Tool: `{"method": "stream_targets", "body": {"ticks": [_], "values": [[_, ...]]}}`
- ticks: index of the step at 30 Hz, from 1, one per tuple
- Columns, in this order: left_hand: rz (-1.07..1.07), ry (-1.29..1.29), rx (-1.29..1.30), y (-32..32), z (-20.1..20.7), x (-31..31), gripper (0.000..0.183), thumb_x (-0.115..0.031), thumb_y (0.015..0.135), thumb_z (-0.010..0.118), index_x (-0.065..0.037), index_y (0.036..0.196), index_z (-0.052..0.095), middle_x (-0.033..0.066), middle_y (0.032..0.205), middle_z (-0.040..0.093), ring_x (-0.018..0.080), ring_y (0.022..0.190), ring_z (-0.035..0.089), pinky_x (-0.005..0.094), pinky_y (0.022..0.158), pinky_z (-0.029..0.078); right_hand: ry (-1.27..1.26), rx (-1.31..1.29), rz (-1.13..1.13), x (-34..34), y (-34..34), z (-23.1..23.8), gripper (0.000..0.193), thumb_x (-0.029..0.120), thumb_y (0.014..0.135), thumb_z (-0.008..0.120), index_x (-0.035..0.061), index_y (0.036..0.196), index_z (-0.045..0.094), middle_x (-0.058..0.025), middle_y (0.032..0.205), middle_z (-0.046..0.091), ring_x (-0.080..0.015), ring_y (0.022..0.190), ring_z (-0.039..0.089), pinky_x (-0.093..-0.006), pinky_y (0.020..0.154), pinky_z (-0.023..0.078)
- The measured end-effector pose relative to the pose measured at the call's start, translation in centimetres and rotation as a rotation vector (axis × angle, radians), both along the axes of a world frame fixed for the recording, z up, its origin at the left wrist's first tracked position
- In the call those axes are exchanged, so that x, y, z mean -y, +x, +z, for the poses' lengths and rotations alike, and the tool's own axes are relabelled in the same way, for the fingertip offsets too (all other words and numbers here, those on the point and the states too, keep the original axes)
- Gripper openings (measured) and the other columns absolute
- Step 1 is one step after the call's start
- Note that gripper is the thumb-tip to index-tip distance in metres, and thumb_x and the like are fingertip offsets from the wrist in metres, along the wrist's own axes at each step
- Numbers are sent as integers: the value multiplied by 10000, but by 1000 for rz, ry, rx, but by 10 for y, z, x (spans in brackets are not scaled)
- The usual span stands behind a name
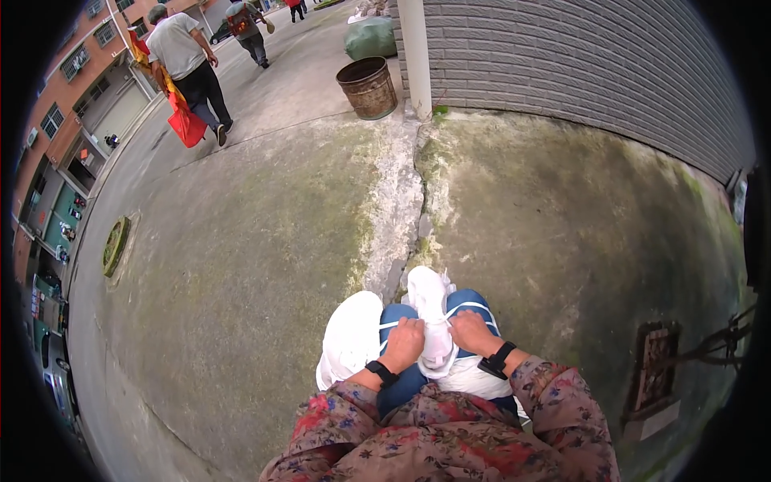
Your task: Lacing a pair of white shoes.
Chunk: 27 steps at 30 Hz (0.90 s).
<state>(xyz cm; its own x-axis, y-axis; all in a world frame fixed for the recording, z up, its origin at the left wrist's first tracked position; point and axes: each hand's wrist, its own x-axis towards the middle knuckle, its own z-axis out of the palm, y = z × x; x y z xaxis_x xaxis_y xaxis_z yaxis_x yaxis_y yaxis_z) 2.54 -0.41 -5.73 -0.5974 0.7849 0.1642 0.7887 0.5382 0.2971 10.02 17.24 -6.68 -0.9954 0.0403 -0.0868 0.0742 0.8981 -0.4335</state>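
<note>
A white shoe (436, 360) rests on my lap between my knees, which are in blue trousers. White laces run out from it to both sides. My left hand (404, 341) is closed at the shoe's left side, pinching a white shoelace (391, 324). On the other side, my right hand (474, 332) is closed on the lace too, its end trailing over my right knee. The fingertips of both hands are partly hidden. Beside my left knee is a rounded white thing (352, 337), perhaps cloth or a bag. More white material (474, 379) lies under my right forearm.
Mossy concrete with a cracked strip (393, 201) stretches ahead. A rusty metal bucket (367, 87) stands by a white pipe (415, 56) and a grey brick wall (562, 56). A person (181, 60) carrying a red bag walks at far left. A dark metal object (654, 365) is at right.
</note>
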Motion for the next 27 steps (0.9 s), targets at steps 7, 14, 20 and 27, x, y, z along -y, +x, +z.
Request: {"method": "stream_targets", "body": {"ticks": [7,14,20,27], "values": [[-112,75,-21,-8,25,-35,164,-151,662,626,-53,783,573,94,753,537,268,799,497,371,617,437,-164,-128,8,-3,2,-8,147,151,721,559,12,724,607,-191,731,558,-355,758,537,-431,676,420],[-291,-20,-30,-22,11,-49,55,-85,687,541,-46,713,571,101,686,543,270,763,509,371,602,447,-360,-164,-94,1,2,7,128,102,677,603,5,701,522,-176,682,550,-364,672,530,-440,594,406],[-83,257,377,-35,20,-56,125,-48,732,574,-20,836,510,103,640,546,225,643,540,338,561,438,-122,-268,83,1,-2,11,71,50,669,533,19,727,557,-140,701,558,-323,703,542,-416,626,423],[161,440,1139,-62,30,-71,317,-48,774,612,-12,1045,451,38,660,572,114,619,543,250,574,437,379,-299,274,9,-10,31,76,123,656,531,94,658,601,-64,731,540,-220,758,500,-347,585,360]]}}
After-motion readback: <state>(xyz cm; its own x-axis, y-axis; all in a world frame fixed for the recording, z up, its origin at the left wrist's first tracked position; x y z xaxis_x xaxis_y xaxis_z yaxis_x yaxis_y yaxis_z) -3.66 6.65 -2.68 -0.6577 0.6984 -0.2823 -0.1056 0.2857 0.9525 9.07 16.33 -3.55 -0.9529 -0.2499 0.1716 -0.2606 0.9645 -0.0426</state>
